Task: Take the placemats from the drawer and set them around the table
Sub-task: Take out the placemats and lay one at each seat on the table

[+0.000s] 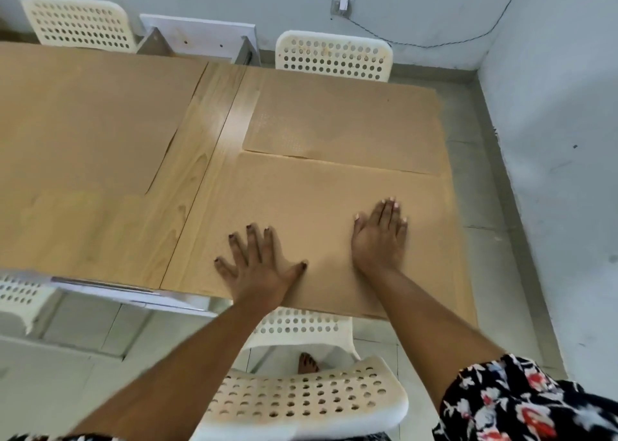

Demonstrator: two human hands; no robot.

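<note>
Placemat [301, 193] lies at lower centre on the counter [200, 139], both hands, left [257, 266] and right [379, 236], pressing flat with fingers spread, gripping nothing. Its near edge overhangs; uneven pressing could likely slide it off.

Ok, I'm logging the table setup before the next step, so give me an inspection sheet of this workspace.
Surface: wooden table, mostly covered.
Job's things: near placemat under both hands; far placemat beyond it; left placemat.
Clutter: nothing seen.
Grippers: left hand and right hand flat, fingers spread.
Cables: wire along wall.
Surroundings: white perforated chairs, tiled floor.
</note>
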